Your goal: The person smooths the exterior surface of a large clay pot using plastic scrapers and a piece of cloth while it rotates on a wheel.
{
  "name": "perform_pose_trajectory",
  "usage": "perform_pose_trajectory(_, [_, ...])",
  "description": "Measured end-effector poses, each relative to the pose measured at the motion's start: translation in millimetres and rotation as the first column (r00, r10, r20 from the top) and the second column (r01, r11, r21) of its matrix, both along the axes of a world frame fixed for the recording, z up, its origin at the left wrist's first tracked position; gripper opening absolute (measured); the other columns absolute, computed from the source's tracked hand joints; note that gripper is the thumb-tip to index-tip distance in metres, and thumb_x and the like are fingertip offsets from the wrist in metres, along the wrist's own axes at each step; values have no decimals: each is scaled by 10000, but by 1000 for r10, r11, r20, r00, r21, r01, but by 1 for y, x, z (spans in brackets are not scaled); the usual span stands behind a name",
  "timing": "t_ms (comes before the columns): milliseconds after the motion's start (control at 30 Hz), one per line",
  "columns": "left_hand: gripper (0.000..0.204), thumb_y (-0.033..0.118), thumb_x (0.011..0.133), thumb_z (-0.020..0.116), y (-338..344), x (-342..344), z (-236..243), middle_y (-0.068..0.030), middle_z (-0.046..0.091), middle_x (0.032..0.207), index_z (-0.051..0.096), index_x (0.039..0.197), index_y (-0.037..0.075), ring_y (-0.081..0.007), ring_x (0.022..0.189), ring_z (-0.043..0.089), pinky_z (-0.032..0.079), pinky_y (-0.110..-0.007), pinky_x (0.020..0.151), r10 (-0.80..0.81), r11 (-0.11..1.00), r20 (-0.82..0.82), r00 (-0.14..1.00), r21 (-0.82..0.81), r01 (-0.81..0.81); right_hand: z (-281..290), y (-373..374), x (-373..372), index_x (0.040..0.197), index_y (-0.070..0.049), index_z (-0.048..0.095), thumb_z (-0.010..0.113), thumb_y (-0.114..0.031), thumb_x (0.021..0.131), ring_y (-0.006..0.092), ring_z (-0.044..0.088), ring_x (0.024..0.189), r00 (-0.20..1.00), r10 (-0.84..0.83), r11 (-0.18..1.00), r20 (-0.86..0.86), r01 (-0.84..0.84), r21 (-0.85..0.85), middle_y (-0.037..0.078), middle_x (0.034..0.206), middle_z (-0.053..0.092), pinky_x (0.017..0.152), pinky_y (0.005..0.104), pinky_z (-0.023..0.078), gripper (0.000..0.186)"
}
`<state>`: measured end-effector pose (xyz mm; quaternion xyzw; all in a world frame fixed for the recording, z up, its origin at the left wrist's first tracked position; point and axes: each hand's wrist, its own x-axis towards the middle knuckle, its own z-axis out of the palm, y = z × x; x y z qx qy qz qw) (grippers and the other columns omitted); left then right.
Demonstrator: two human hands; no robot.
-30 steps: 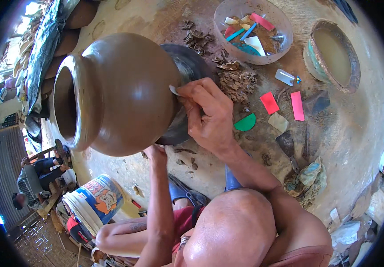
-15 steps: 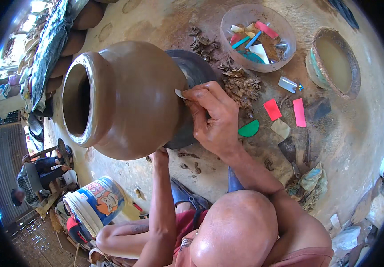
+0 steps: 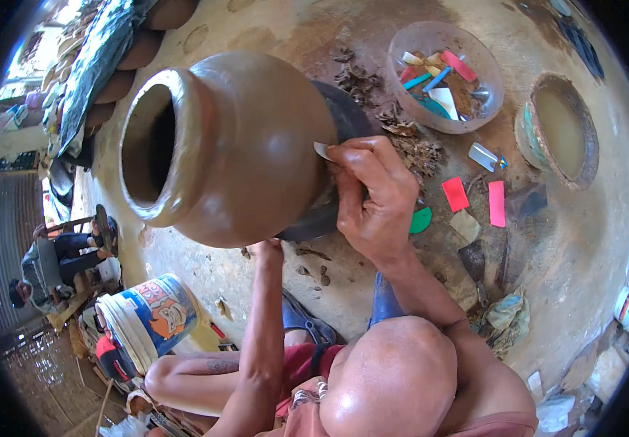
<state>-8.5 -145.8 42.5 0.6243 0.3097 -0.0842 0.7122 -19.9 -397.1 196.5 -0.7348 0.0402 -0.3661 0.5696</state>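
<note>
A large round brown clay pot (image 3: 263, 146) with a wide flared rim sits tilted, its mouth facing left, on a dark round base (image 3: 347, 116). My right hand (image 3: 378, 197) is closed on a small thin pale scraper (image 3: 322, 151), pinched between thumb and fingers. The scraper's edge rests against the pot's lower side wall. Below the pot, my left hand (image 3: 266, 247) reaches up to its underside, and the pot hides its fingers.
Clay scraps (image 3: 358, 80) lie beyond the base. A clear basin (image 3: 445, 124) of coloured tools and a pot of cloudy water (image 3: 566, 131) stand right. Red (image 3: 455, 194) and pink pieces (image 3: 497, 204) lie nearby. A bucket (image 3: 151, 320) and a seated person (image 3: 45, 273) are left.
The whole view has shifted, so the pot and the things around it sit further right. My right hand still presses the scraper to the pot's side, and my left stays beneath.
</note>
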Motion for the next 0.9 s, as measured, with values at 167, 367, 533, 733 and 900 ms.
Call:
perform_pose_trajectory(167, [670, 617, 1052, 447, -65, -75, -10, -132, 699, 1158, 567, 1339, 25, -228, 843, 723, 585, -330, 654, -66, 931, -199, 978, -365, -11, 4, 3, -1, 1003, 5, 715, 660, 157, 839, 248, 687, 767, 1000, 0, 998, -18, -1, -70, 136, 915, 678, 672, 331, 537, 231])
perform_pose_trajectory(367, [834, 771, 964, 461, -55, -67, -4, -106, 704, 1066, 466, 1406, 64, -227, 745, 718, 564, -349, 616, -36, 984, -352, 935, -176, -28, 11, 3, 3, 1050, 2, 728, 656, 132, 854, 263, 686, 806, 1000, 11, 987, 14, -8, -161, 145, 938, 692, 706, 344, 540, 246])
perform_pose_trajectory(533, [687, 674, 978, 501, -6, -33, -12, -72, 595, 1315, 451, 1433, 162, -226, 1074, 632, 550, -381, 692, 142, 989, -195, 970, -7, -146, 18, 5, -5, 1067, -14, 753, 661, 108, 860, 246, 677, 793, 999, 50, 985, 0, -49, -165, 132, 946, 681, 694, 326, 532, 257])
perform_pose_trajectory(733, [548, 537, 989, 575, 2, -27, -23, -53, 581, 1337, 475, 1411, 203, -212, 1091, 618, 551, -388, 717, 227, 968, -189, 955, -64, -243, 18, 7, -15, 1100, -46, 769, 690, 55, 740, 290, 688, 777, 995, 101, 967, 6, -97, -234, 130, 922, 653, 656, 385, 577, 383])
perform_pose_trajectory(900, [732, 467, 921, 729, 13, -15, -44, -68, 601, 1385, 416, 1533, 216, -243, 1234, 611, 583, -499, 858, 119, 982, 15, 993, -147, -116, 16, 17, -24, 1104, -23, 765, 723, 62, 740, 263, 674, 735, 990, 127, 965, 58, -110, -236, 119, 908, 662, 616, 360, 560, 377])
